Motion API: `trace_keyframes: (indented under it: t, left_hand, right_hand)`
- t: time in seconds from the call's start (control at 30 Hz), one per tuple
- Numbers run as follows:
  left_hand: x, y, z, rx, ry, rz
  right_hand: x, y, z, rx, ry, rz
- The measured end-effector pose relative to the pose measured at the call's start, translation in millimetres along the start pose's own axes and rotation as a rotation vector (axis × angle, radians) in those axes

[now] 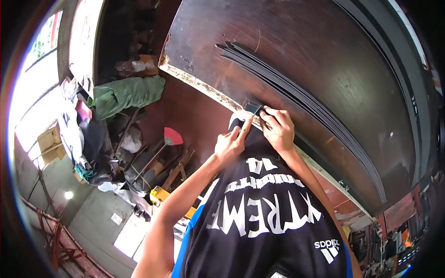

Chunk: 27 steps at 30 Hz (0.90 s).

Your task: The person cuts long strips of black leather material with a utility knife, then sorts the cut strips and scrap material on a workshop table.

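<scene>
A small dark, flat piece [253, 107] sits at the near edge of the brown table [199, 34], right in front of my body. My left hand [230, 142] is closed at the piece's left side, its index finger stretched toward the table edge. On the other side, my right hand [279, 130] pinches at the piece's right end with bent fingers. Part of the piece is hidden behind my fingers, so its full shape cannot be made out. Beyond my right hand lies a stack of long dark strips [301, 95], curved in this view.
More long dark bands [402, 88] run along the table's far side. The table edge [199, 85] is chipped. At left are a green cloth bundle [132, 97], a red fan-shaped piece [173, 136], a yellow object [160, 194] and piled clutter on the floor.
</scene>
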State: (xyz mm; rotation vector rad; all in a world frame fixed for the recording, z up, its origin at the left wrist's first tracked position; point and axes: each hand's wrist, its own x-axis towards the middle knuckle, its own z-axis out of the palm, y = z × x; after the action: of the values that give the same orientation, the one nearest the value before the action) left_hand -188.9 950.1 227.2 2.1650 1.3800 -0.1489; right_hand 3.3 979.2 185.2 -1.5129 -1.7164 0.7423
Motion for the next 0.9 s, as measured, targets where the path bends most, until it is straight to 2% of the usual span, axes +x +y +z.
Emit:
trace_keyframes:
  t: [0.07, 0.17, 0.43, 0.5, 0.57, 0.8, 0.9]
  left_hand:
    - [-1.7, 0.1, 1.8, -0.016, 0.057, 0.036]
    - [10.3, 25.7, -39.2, 0.064, -0.114, -0.138]
    - [28.6, 40.9, -90.0, 0.065, -0.311, -0.176]
    - [29.8, 41.7, -93.0, 0.069, -0.378, -0.197]
    - [32.0, 39.7, -94.3, 0.085, -0.352, -0.131]
    - [41.2, 40.6, -87.7, 0.143, -0.428, -0.125]
    - [43.2, 42.4, -82.0, 0.126, -0.403, -0.129]
  right_hand:
    - [-2.8, 1.4, 3.8, -0.021, 0.007, -0.001]
    - [-3.9, 2.7, 4.7, -0.042, 0.021, -0.033]
    - [-1.7, 0.8, 6.0, -0.028, 0.06, -0.029]
    - [-3.3, 0.5, 5.5, -0.025, 0.06, -0.018]
    - [-3.3, 0.7, 5.1, -0.021, 0.051, -0.016]
    - [-3.2, 2.9, 2.4, 0.009, 0.015, 0.012]
    - [-2.8, 5.2, 4.0, 0.014, 0.01, 0.0]
